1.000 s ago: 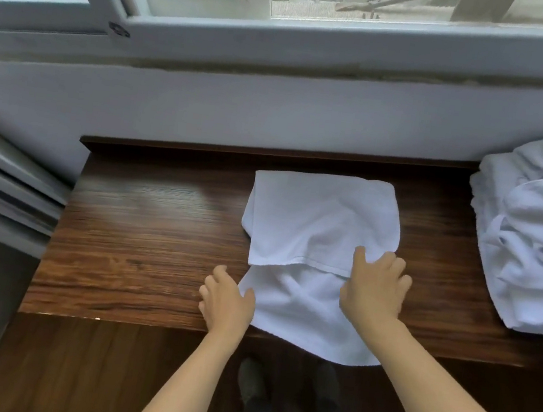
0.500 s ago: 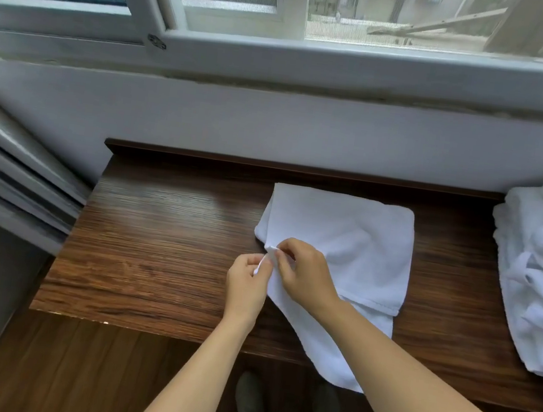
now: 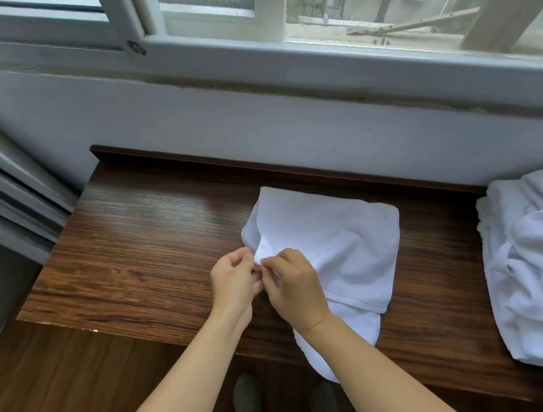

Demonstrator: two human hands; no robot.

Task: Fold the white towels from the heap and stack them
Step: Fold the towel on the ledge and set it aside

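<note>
A white towel [image 3: 338,239] lies partly folded on the dark wooden table [image 3: 141,240], its lower end hanging over the front edge. My left hand [image 3: 236,279] and my right hand [image 3: 294,286] meet at the towel's left corner, and both pinch that corner between thumb and fingers, lifting it slightly. The heap of white towels [image 3: 537,275] sits crumpled at the right end of the table, apart from both hands.
A white wall and a window sill [image 3: 315,70] rise directly behind the table. A grey sliding frame [image 3: 0,180] stands to the left of it. My shoes [image 3: 248,400] show on the wooden floor below the table's front edge.
My right hand left the towel's front fold and joined my left hand at the left corner. Both now pinch that corner, which has lifted slightly. The view has tilted upward.
</note>
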